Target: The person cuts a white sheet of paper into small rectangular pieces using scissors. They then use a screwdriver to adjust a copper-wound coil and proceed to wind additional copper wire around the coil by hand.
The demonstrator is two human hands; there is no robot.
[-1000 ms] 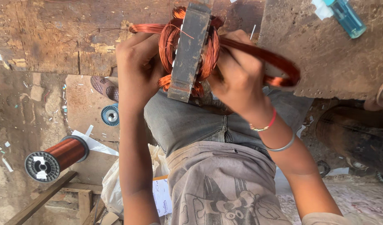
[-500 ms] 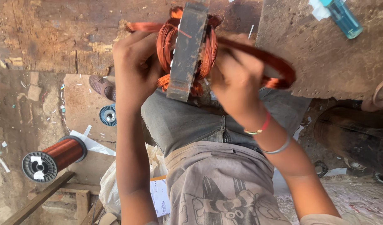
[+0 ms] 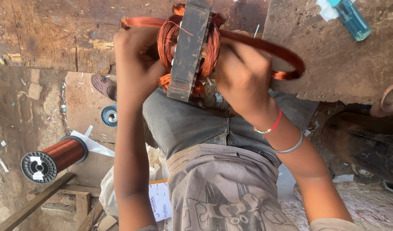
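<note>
A grey laminated motor stator (image 3: 188,47) stands on edge at the rim of a worn wooden bench (image 3: 51,38), with copper wire coils (image 3: 207,51) wound through it. My left hand (image 3: 136,64) grips the stator's left side and the coils there. Pressed against the stator's right side, my right hand (image 3: 243,77) holds a long loose copper coil loop (image 3: 286,60) that arcs out to the right over the bench.
A blue lighter (image 3: 350,19) lies on the bench at top right. On the dirt floor to the left lie a spool of copper wire (image 3: 55,156), a smaller blue reel (image 3: 109,115) and a sandal (image 3: 103,84). A wooden frame (image 3: 55,201) sits lower left.
The view has shifted slightly closer to the stator. Both hands keep their grip, with the right hand working the loose coil loop a little lower against the stator.
</note>
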